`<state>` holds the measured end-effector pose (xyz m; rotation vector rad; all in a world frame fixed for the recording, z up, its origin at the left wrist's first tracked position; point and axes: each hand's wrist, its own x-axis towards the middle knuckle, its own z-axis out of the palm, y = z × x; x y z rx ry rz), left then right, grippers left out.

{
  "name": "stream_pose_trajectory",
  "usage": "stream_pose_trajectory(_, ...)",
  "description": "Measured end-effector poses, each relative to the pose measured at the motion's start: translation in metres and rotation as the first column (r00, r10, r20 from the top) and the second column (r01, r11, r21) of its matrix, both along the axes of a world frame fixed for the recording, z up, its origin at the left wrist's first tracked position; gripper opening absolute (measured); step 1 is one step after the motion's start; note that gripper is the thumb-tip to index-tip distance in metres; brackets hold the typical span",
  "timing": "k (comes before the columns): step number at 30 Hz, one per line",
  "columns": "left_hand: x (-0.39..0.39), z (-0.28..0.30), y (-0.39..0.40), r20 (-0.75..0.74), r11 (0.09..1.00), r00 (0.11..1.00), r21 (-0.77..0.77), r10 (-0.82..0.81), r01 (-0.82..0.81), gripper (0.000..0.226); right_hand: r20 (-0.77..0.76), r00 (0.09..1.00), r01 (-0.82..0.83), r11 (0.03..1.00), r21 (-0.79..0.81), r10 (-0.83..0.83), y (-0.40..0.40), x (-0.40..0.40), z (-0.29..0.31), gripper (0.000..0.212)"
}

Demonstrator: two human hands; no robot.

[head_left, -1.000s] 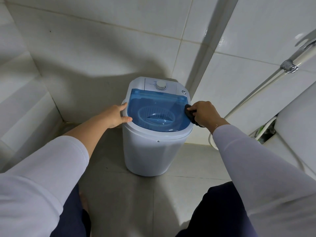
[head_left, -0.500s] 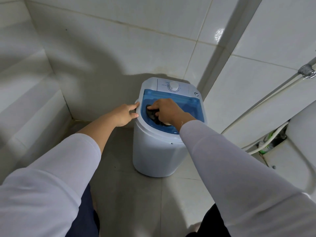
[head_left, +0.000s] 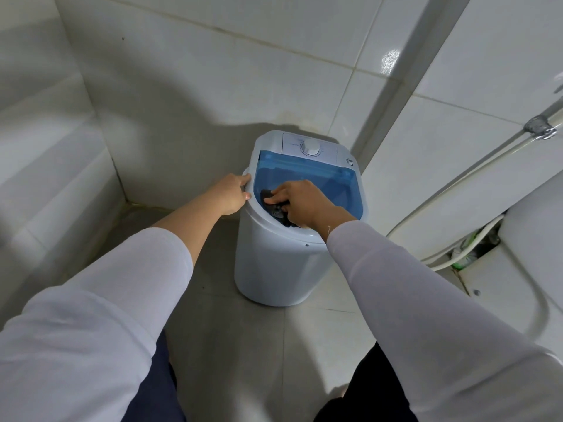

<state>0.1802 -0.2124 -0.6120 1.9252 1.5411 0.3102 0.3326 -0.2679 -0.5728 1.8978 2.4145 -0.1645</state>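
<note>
A small white washing machine (head_left: 275, 269) with a translucent blue lid (head_left: 332, 181) and a white dial (head_left: 311, 147) stands on the floor in the tiled corner. My left hand (head_left: 233, 193) grips the machine's left rim, fingers curled over the edge. My right hand (head_left: 300, 202) rests on the front left of the blue lid and grips a dark cloth (head_left: 275, 208), pressing it against the lid. Most of the cloth is hidden under my hand.
White tiled walls close in behind and to the left. A white hose (head_left: 451, 184) runs down the right wall from a metal fitting (head_left: 537, 127). A white toilet (head_left: 524, 269) stands at the right. Grey floor tiles (head_left: 243, 345) lie between my knees.
My right hand carried the dark cloth from the lid's right edge across to its front left. My left hand kept its hold on the left rim. The camera view shifted left.
</note>
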Motion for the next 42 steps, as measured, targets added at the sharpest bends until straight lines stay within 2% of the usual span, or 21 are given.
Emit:
stream_pose_trajectory(4,0.004,0.002,-0.007,-0.069,1.0,0.997,-0.001,-0.016,0.016,0.061,0.019,1.0,0.016,1.0,0.01,-0.016,-0.007,0.004,-0.003,0.047)
stream_pose_trajectory(11,0.011,0.011,-0.02,-0.108,0.998,0.993,-0.034,-0.048,0.044,0.083,0.022,0.997,0.075,0.997,0.02,-0.076,-0.019,0.018,-0.008,0.046)
stream_pose_trajectory(33,0.024,0.022,-0.039,-0.204,0.999,0.979,0.028,-0.012,0.018,0.069,-0.076,0.96,0.275,0.956,0.104,-0.268,-0.05,0.094,-0.016,0.039)
stream_pose_trajectory(42,0.025,0.023,-0.04,-0.21,1.0,0.978,0.014,-0.011,0.014,0.071,-0.034,0.96,0.281,0.952,0.125,-0.279,-0.055,0.118,-0.012,0.041)
